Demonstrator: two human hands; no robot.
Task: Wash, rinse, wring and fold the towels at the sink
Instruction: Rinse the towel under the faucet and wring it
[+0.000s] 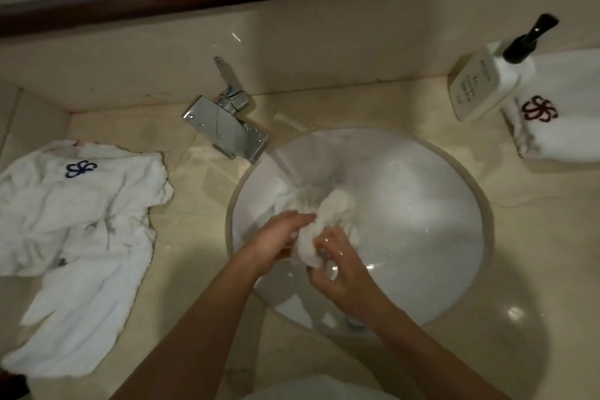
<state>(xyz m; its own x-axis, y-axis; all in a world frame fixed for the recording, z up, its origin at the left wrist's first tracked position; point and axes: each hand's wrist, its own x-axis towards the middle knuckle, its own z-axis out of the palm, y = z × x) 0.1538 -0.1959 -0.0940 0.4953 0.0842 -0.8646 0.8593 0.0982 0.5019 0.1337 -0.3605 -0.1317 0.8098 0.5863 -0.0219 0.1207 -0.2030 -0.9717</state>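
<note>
Wet white towel (pixel 319 221) bunched in the round sink (pixel 422 204) at frame centre under running faucet (pixel 227 130), left hand (pixel 279 237) and right hand (pixel 341 273) both gripped it, three towels in all, blue-monogrammed towel (pixel 81 221) lay crumpled at left, red-monogrammed towel (pixel 558 120) sat folded at upper right, one soap bottle (pixel 487 81), label unreadable.

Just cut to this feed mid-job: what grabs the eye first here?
Both hands, left hand and right hand, grip a bunched wet towel in the round basin, under the running chrome faucet. A crumpled towel with a blue logo lies on the counter at left; a soap dispenser stands far right.
</note>
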